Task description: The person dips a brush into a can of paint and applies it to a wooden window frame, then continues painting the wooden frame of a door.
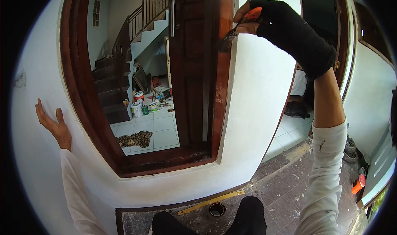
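Note:
In my right hand (273, 22), which wears a black fingerless glove, is a paintbrush (253, 14) with an orange handle. Its dark bristles rest at the right side of the brown window frame (223, 65), near the top. The wood there looks glossy and reddish, with a paler patch lower down. My left hand (56, 123) is bare, fingers spread, against the white wall (41, 160) left of the frame. On the floor between my knees stands a small open can (217, 209) with dark contents.
A yellow strip (198, 204) lies on the paint-spotted floor along the wall. Through the window show several paint cans (138, 107), a crumpled cloth (136, 139) and a staircase (111, 69). At the right are a doorway (297, 119) and an orange container (358, 184).

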Demonstrator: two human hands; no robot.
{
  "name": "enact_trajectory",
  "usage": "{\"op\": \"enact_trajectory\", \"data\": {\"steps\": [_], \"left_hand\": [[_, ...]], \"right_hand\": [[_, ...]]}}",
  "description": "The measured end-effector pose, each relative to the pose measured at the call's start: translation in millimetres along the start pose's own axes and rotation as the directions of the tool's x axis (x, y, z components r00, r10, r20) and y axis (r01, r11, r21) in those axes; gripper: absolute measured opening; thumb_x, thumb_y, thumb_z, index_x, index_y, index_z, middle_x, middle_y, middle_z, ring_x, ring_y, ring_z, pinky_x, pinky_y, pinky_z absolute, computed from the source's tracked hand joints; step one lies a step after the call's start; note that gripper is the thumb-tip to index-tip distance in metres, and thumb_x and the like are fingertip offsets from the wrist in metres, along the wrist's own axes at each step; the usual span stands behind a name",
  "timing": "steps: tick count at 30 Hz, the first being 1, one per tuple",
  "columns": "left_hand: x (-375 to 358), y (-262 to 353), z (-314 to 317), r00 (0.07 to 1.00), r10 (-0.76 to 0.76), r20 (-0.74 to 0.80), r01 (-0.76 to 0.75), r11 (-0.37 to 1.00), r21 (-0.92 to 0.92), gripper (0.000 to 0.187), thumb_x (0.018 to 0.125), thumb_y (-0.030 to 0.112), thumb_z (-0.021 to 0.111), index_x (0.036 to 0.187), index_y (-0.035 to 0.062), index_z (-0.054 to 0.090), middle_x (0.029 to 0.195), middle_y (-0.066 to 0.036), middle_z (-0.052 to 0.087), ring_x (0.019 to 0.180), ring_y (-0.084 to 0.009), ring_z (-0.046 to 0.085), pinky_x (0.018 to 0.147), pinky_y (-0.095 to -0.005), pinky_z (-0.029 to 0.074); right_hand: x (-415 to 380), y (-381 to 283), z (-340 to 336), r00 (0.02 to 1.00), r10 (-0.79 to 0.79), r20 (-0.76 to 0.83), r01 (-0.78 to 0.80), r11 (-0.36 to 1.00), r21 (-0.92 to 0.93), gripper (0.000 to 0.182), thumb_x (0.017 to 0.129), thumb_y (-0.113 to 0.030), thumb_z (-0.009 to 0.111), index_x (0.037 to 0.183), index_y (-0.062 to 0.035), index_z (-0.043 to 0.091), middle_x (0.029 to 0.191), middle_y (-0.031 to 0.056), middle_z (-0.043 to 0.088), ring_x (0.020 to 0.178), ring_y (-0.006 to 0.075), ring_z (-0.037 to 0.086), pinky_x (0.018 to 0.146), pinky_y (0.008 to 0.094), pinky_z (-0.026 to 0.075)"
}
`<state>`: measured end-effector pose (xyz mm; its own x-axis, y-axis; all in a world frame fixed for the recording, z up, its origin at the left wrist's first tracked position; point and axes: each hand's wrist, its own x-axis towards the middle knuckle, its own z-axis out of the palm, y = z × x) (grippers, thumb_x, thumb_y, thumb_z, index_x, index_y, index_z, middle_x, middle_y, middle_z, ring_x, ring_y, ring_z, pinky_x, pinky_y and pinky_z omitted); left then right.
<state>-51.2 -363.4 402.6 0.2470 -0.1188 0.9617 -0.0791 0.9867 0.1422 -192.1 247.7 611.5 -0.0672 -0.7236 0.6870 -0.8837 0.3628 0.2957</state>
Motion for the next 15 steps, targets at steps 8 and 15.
{"op": "enact_trajectory", "data": {"steps": [8, 15], "left_hand": [[-0.4, 0.0, 0.5, 1.0, 0.001, -0.02, -0.001, 1.0, -0.002, 0.09, 0.105, 0.072, 0.054, 0.173, 0.0197, 0.028, 0.179, -0.014, 0.018, 0.167, -0.0384, 0.009, 0.135, -0.0618, 0.011], [-0.6, 1.0, -0.3, 1.0, -0.018, -0.019, 0.018, 1.0, -0.008, 0.093, 0.103, 0.076, 0.053, 0.173, 0.0204, 0.028, 0.179, -0.017, 0.017, 0.167, -0.0405, 0.01, 0.134, -0.0635, 0.013]], "right_hand": [[23.9, -18.6, -30.4, 0.988, 0.147, -0.047, -0.149, 0.987, -0.055, 0.017, 0.099, -0.01, 0.08, 0.113, -0.0011, 0.078, 0.097, 0.0101, 0.08, 0.087, 0.0153, 0.075, 0.079, 0.0317, 0.062], [56.3, -0.1, -55.6, 0.99, 0.119, -0.071, -0.128, 0.983, -0.13, 0.026, 0.096, -0.018, 0.086, 0.112, 0.0003, 0.078, 0.096, 0.0103, 0.08, 0.085, 0.0132, 0.074, 0.077, 0.0301, 0.062]]}}
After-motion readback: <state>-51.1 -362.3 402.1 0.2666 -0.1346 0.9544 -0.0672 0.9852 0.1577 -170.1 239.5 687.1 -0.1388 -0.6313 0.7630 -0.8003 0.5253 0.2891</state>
